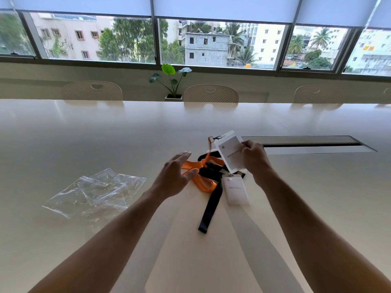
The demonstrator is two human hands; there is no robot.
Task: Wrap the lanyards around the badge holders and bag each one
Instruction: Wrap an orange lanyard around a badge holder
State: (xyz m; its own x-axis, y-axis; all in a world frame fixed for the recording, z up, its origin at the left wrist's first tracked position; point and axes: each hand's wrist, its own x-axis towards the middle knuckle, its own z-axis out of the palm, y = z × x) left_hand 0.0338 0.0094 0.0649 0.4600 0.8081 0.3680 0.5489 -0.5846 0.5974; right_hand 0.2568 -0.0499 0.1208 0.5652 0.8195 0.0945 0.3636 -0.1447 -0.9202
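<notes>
My right hand (255, 158) grips a white badge holder (229, 152) by its right edge and holds it tilted above the table. An orange lanyard (203, 174) hangs from its clip down onto the table. My left hand (175, 176) hovers over the orange lanyard with its fingers spread and holds nothing. A second white badge holder (236, 190) lies flat on the table with a black lanyard (211, 206) trailing toward me. Several clear plastic bags (95, 193) lie in a loose pile to the left.
The work surface is a long white table (296, 208) with a cable slot (306, 143) set into it behind my right hand. Chairs (210, 94) and a potted plant (173, 85) stand along the far edge below the windows.
</notes>
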